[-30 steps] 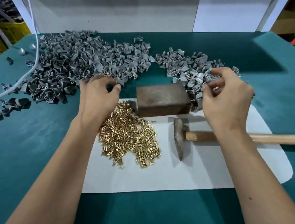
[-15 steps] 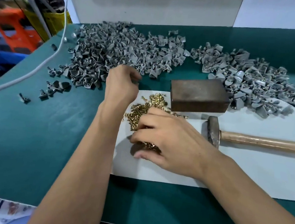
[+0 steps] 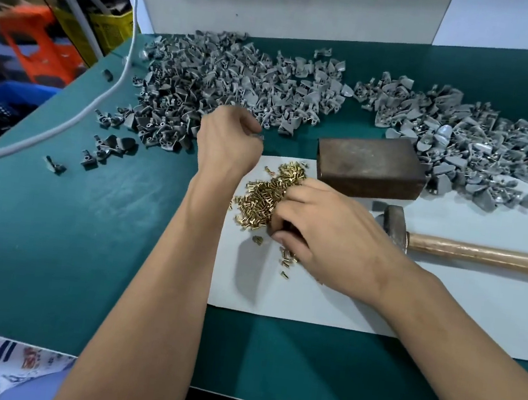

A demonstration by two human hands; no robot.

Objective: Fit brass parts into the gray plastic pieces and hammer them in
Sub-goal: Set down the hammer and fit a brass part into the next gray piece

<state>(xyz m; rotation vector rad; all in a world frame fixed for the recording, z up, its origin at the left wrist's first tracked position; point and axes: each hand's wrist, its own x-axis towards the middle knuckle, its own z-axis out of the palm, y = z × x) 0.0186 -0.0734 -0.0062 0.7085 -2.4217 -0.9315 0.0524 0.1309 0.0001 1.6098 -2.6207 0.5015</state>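
Right hand pinches in one brass pile; left hand clenched, contents unclear; two gray heaps, one hammer.

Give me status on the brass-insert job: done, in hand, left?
Done: can't confirm; the right gray pile may be finished pieces. In hand: right hand picks in the brass parts; left hand is curled by the left gray pile, contents hidden. Left: both heaps look large; hammer lies unused beside the metal block.

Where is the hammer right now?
The hammer lies on the white sheet, right side of the head view, just in front of the brown block.
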